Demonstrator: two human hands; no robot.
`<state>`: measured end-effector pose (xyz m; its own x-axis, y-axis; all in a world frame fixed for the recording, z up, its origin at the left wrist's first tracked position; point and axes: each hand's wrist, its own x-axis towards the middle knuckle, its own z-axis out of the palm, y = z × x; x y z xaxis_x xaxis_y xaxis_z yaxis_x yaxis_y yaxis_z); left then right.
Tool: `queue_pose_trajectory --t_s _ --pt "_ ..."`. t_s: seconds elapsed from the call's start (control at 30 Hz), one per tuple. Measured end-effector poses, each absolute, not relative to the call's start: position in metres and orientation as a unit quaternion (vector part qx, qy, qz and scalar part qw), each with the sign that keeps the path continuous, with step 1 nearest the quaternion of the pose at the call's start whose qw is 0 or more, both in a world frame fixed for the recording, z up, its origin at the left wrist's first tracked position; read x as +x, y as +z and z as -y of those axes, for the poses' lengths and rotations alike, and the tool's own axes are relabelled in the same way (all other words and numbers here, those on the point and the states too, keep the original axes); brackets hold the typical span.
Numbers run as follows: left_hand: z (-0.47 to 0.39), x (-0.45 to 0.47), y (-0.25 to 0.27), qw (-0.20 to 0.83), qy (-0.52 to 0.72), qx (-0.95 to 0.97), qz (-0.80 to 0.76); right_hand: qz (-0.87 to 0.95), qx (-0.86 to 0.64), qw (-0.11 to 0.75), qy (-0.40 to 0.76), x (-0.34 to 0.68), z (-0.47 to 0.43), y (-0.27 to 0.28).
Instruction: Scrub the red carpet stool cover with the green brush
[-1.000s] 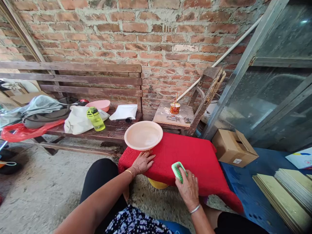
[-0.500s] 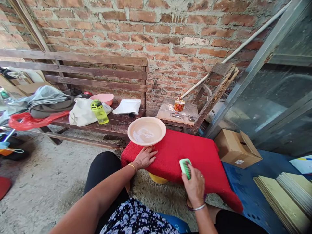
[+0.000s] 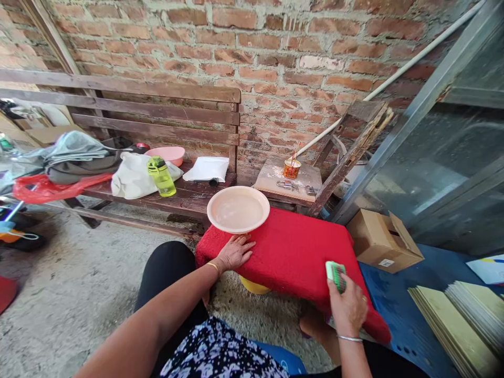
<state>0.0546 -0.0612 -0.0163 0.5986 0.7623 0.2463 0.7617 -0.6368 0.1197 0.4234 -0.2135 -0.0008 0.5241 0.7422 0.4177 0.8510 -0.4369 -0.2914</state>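
The right hand (image 3: 348,305) closes around a green-and-white scrub brush (image 3: 335,275) at the right end of a red cloth (image 3: 291,252); whether the brush touches the fabric cannot be told. The left hand (image 3: 235,253), open and holding nothing, lies palm down near the cloth's left end, fingers slightly spread, just on the near side of a pale peach basin (image 3: 238,230). Beyond, at left, a lime-green water bottle (image 3: 164,179) rests on a slatted wooden bench (image 3: 185,195); a cardboard box (image 3: 372,242) sits at right.
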Motion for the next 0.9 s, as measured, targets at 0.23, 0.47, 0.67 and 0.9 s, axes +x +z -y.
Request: queue_pose_trajectory --t_s 0.23,0.47,0.67,0.9 --pt "0.060 0.053 -0.018 -0.007 0.131 0.896 -0.425 0.619 -0.745 0.229 -0.096 0.359 0.202 -0.010" --pt "0.063 0.057 -0.013 0.011 0.134 0.893 -0.429 0.418 -0.864 0.228 -0.162 0.459 0.214 -0.003" --pt "0.064 0.057 -0.010 0.020 0.146 0.893 -0.426 0.648 -0.694 0.308 -0.065 0.356 0.183 0.006" --pt "0.061 0.055 -0.019 0.021 0.161 0.888 -0.430 0.747 -0.627 0.214 -0.054 0.253 0.159 0.003"
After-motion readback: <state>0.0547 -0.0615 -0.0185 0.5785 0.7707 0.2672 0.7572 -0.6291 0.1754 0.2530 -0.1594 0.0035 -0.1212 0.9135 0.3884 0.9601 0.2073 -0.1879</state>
